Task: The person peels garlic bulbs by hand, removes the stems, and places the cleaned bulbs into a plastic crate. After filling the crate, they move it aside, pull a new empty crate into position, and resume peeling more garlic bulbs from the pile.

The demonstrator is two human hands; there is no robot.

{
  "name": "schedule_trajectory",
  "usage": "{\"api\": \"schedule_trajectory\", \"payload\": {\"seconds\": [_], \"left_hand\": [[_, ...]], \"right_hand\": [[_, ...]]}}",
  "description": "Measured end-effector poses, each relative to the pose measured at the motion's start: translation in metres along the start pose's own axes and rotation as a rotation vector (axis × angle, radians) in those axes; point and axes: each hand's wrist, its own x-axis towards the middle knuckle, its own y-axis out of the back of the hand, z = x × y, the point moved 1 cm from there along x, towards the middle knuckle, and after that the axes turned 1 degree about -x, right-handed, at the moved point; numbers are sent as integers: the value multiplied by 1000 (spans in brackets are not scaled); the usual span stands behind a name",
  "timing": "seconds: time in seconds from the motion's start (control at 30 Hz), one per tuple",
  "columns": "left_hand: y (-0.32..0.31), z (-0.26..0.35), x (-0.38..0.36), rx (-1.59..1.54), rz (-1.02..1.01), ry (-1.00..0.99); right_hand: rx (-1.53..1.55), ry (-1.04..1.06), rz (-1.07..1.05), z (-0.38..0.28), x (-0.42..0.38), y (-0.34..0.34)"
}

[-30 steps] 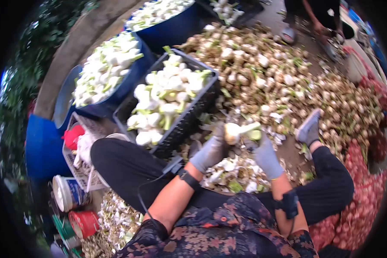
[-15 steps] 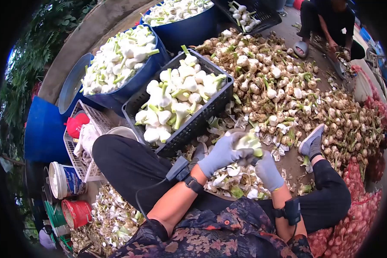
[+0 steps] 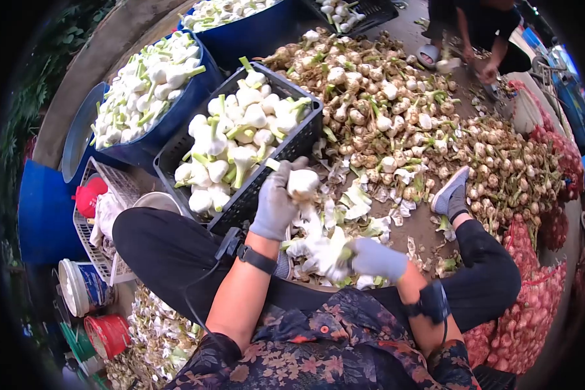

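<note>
Since the earlier frame, the hands have come apart: left hand (image 3: pixel 274 205) and its garlic bulb (image 3: pixel 303 184) are now over by the crate (image 3: pixel 305 140), right hand (image 3: pixel 378 259) is lower, near the loose husks (image 3: pixel 318 237). Head view, the only one: left fingers are closed around the bulb's green stem, white head sticking out toward the right side, held up just beside the crate's near wall, not in it. Right fingers are partly curled at a blurred, leafy scrap (image 3: pixel 338 257); can't tell how far open they are or whether they grip it or are letting go. Crate holds white bulbs with cut stems; the brownish bulb pile (image 3: pixel 383 117) lies beyond, on the ground. Step in hand looks like handling a stripped bulb, its outer layers off, hands split between bulb and scrap. Next move, as judged, calls for a steady left hold on the stem, enough height over the crate rim, and right fingers free of scrap.
</note>
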Motion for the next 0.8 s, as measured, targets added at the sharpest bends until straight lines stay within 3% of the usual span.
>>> {"api": "schedule_trajectory", "payload": {"seconds": [0.07,0.1,0.13,0.2,0.23,0.27,0.33,0.4,0.43,0.47,0.53,0.57,0.63,0.67,0.73,0.77,0.8], "left_hand": [[22,2,10,465,126,-434],[27,15,20,-257,248,-213],[19,30,17,-334,320,-232],[16,44,17,-148,295,-289],[10,50,17,123,500,-433],[8,57,19,396,692,-573],[41,86,21,609,686,-808],[-6,109,17,310,671,-798],[37,99,10,655,491,-613],[1,72,15,291,418,-566],[-38,31,2,578,247,-334],[-38,3,5,441,276,-374],[-34,-15,6,526,294,-287],[-32,-16,5,502,294,-210],[-28,-17,5,382,348,-175],[-25,-17,5,268,402,-139],[-23,-16,7,270,404,-140]], "right_hand": [[-103,125,-278,-37,-21,2],[-192,208,-340,-43,-26,7],[-62,258,-275,-37,-28,10],[-233,-11,37,-12,-5,6],[-761,-49,235,-9,3,9],[-847,-145,239,6,14,10],[-795,-189,170,33,28,7],[-420,102,201,34,40,5],[-322,128,386,7,39,12],[-217,154,571,-26,36,20],[323,459,565,-52,50,24],[324,454,567,-54,58,28],[-188,245,724,-57,69,34],[-190,239,724,-61,72,34],[-390,30,657,-68,78,33],[-357,165,721,-64,83,30],[-355,168,719,-64,88,29]]}}
